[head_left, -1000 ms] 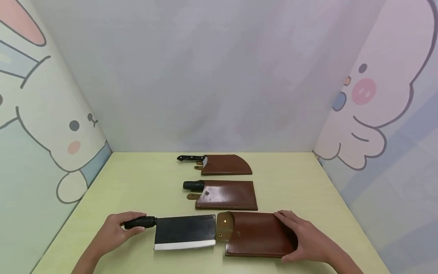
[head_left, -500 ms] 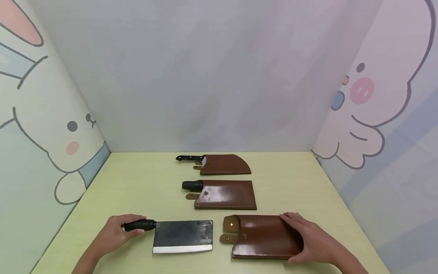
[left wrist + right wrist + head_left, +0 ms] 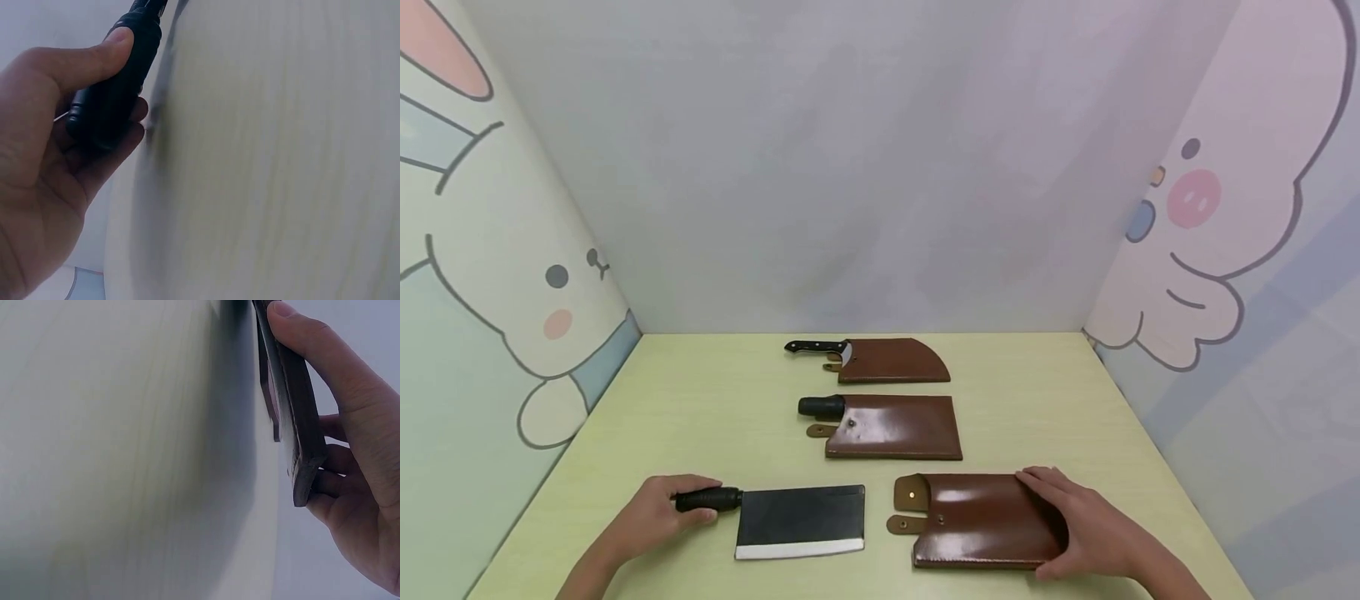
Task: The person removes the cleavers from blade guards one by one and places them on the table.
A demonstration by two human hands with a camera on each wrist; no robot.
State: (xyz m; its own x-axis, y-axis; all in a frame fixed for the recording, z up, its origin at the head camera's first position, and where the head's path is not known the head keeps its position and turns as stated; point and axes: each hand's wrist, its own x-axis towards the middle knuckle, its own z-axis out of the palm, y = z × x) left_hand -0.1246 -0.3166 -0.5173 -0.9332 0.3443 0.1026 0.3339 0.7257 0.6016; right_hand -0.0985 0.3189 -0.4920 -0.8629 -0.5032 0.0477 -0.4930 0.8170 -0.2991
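My left hand [image 3: 658, 512] pinches the black handle of a cleaver [image 3: 801, 517], thumb on the near side and fingers behind it. The dark, bright-edged blade points right, its edge toward me. In the left wrist view the handle [image 3: 115, 81] lies between thumb and fingers. My right hand [image 3: 1090, 525] grips the right end of a brown leather sheath [image 3: 992, 521], thumb at its lower corner and fingers over the top edge. Two tan snap straps [image 3: 912, 493] stick out from its left side, a gap away from the blade tip. The right wrist view shows the sheath [image 3: 294, 394] edge-on.
Behind lie two sheathed knives on the pale table [image 3: 700, 400]: a black-handled one in a rectangular brown sheath [image 3: 902, 427], and farther back one in a curved sheath [image 3: 895, 361]. Walls with cartoon animals [image 3: 1210, 217] enclose the table on three sides.
The sheath has moved right and slightly toward me in the right hand, away from the cleaver. The cleaver has shifted slightly toward me and left, so a gap now separates blade and straps.
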